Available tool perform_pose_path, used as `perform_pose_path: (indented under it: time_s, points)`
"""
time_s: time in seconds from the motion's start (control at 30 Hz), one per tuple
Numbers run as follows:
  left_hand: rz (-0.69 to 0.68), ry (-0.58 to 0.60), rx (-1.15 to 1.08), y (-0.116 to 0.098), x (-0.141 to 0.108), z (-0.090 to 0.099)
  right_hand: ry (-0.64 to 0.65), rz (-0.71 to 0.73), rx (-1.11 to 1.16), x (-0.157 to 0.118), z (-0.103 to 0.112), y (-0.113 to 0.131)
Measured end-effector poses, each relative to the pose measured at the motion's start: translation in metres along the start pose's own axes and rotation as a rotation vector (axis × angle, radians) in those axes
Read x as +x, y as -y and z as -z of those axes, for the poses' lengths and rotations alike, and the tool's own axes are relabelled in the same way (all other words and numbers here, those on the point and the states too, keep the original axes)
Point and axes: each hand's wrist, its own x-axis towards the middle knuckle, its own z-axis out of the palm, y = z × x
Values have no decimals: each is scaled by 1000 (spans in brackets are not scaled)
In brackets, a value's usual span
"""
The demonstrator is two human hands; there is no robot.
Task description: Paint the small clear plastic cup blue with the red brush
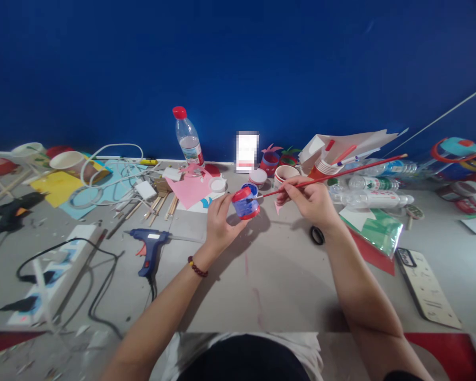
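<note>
A small cup painted red at both ends and blue round its middle (246, 205) is held on its side in my left hand (220, 225), fingers wrapped round it. My right hand (307, 201) pinches a long red paintbrush (341, 173), and the brush tip touches the blue part of the cup. Just behind the cup sits an open pot of blue paint (249, 189), partly hidden by it. A pale round lid (257, 177) and a white paper cup (286, 173) stand close behind my hands.
On the left lie a blue glue gun (153, 243), a power strip (59, 275) with cords, and coloured paper (188, 188). A bottle with a red cap (188, 140) stands at the back. Plastic bottles (376, 199), a black tape ring (317, 235) and a phone (427, 286) lie on the right.
</note>
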Motion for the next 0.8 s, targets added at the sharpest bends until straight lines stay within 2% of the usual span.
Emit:
perform_pose_path:
  time_s: [0.23,0.37,0.63,0.8]
  points:
    - [-10,-6,24,2,-1,-2,-59,24,-94,0,10,-8]
    - [-18,-11,38,2,-2,-2,-72,79,-205,-5,5,-6]
    - [-19,7,91,0,-2,-2,16,320,-463,-19,-16,11]
    - [-55,3,140,-4,-2,-1,103,332,-433,-25,-24,21]
